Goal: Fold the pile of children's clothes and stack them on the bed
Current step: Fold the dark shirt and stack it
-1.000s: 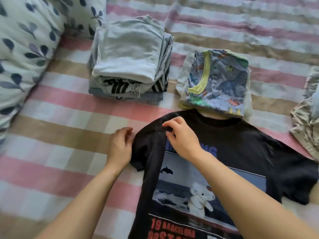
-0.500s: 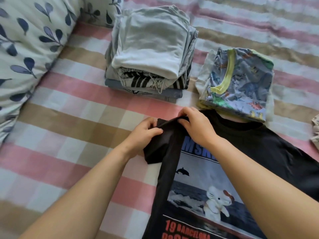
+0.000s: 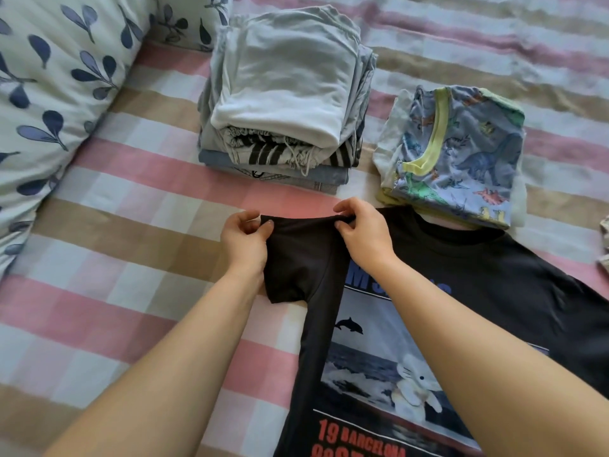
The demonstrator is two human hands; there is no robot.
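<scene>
Head view: where's the shirt, what are the hands doing?
> Black cotton T-shirt with a sea-scene print (image 3: 494,275) lies face up on the pink-and-tan checked bed (image 3: 131,225). Left hand (image 3: 245,240) and right hand (image 3: 365,239) each pinch the top edge of its short sleeve (image 3: 296,258), stretched flat between them

Why?
> Probably squaring the sleeve before folding it in over the print

Stacks?
> Tall grey folded pile (image 3: 283,94) and dinosaur-print folded pile (image 3: 458,153) just beyond the collar, so the transfer is a short reach

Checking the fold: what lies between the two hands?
The shirt's sleeve, its top edge pinched by the left hand and the right hand; the head view shows it.
</scene>
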